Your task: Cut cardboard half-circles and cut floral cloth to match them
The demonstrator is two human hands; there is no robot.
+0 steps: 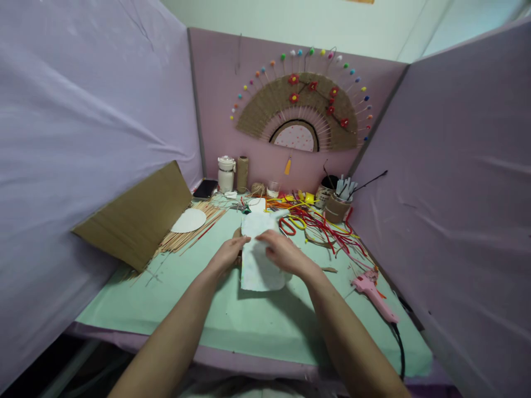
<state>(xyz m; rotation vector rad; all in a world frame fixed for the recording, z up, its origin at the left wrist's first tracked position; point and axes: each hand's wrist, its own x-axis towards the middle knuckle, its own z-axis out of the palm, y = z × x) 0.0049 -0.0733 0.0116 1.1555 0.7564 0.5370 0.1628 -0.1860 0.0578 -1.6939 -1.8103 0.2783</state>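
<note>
A white sheet (262, 271) with a faint pattern, paper or cloth, lies in front of me over a brown piece that looks like cardboard and mostly hides it. My left hand (226, 254) grips the sheet's left edge, thumb on top and the other fingers tucked under. On the sheet's upper right part rests my right hand (284, 253), its fingers bent and closed, the index fingertip touching the surface. Just beyond are scissors with red and yellow handles (287, 226) and a white rounded piece (257, 205).
A brown cardboard sheet (136, 215) leans at left beside thin wooden sticks (215, 213) and a white disc (188, 220). Red and yellow pipe cleaners (323, 224) spread at right. A pink glue gun (375, 296) lies near the right edge. A decorated fan (269, 105) hangs behind.
</note>
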